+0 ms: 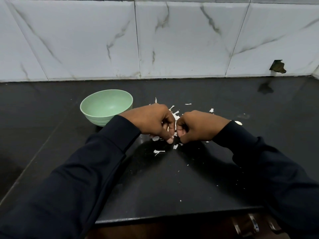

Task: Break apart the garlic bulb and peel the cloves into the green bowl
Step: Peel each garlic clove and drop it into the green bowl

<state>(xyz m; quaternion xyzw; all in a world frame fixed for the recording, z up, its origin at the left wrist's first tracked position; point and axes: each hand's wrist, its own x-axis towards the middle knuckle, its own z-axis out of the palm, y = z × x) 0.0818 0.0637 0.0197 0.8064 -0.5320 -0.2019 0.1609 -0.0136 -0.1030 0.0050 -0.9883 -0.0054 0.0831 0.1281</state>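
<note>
My left hand and my right hand meet knuckle to knuckle over the black counter, fingers curled round a garlic piece pinched between them. Only a sliver of white shows between the fingertips, so most of the garlic is hidden. The green bowl stands upright just behind my left wrist, and no clove shows inside it. White scraps of garlic skin lie scattered around and beneath both hands. A pale clove-like piece lies beside my right sleeve.
The black counter ends at a front edge near the bottom, with drawer handles below it. A marble-tiled wall closes the back, with a broken dark hole at the right.
</note>
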